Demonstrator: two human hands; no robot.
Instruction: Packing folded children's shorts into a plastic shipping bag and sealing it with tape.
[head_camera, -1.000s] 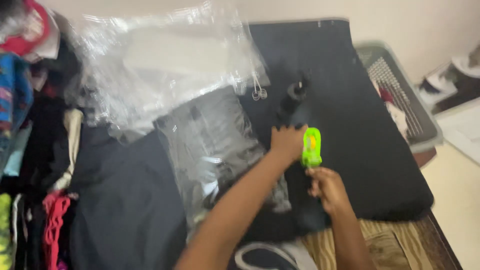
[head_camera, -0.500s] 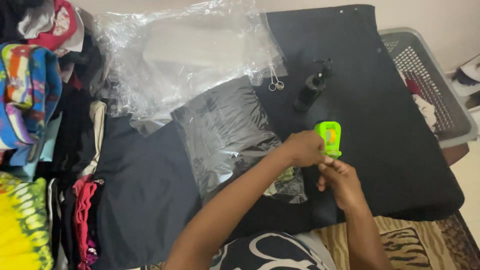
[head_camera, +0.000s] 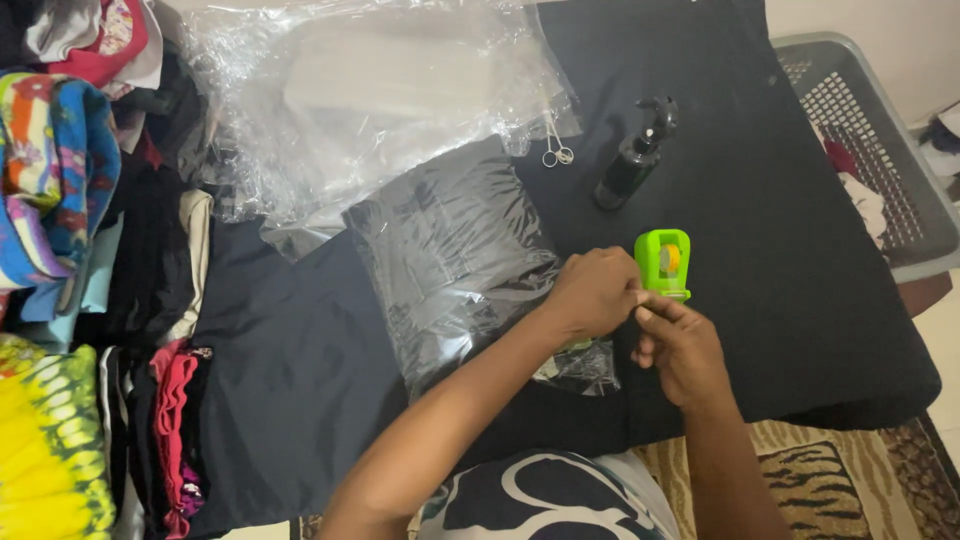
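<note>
At the centre of the black cloth (head_camera: 780, 300), the fingertips of both hands are met just below a small green tape dispenser (head_camera: 662, 262). The left hand (head_camera: 592, 292) is curled, its fingers bent inward, and the lower edge of the dispenser is touched by its thumb side. The right hand (head_camera: 680, 350) is brought up from beneath, with its thumb and forefinger pinched together at the dispenser's base; whether a strip of tape is caught between them cannot be told. The dispenser is held upright above the cloth, and a yellowish roll is seen inside its frame.

Under the left wrist a clear plastic bag with a folded dark garment (head_camera: 455, 260) inside is laid flat on the cloth. Beyond it, toward the far edge, a crumpled heap of clear plastic bags (head_camera: 370, 90) is spread. Near the heap's right side a small pair of scissors (head_camera: 557, 152) is placed, and just beside these a black spray bottle (head_camera: 634, 155) is laid tilted. A grey plastic basket (head_camera: 880, 150) is set off the cloth's right edge. Along the left side, piles of coloured clothes (head_camera: 60, 200) are stacked, among them a tie-dyed piece in yellow and green and a folded red one.
</note>
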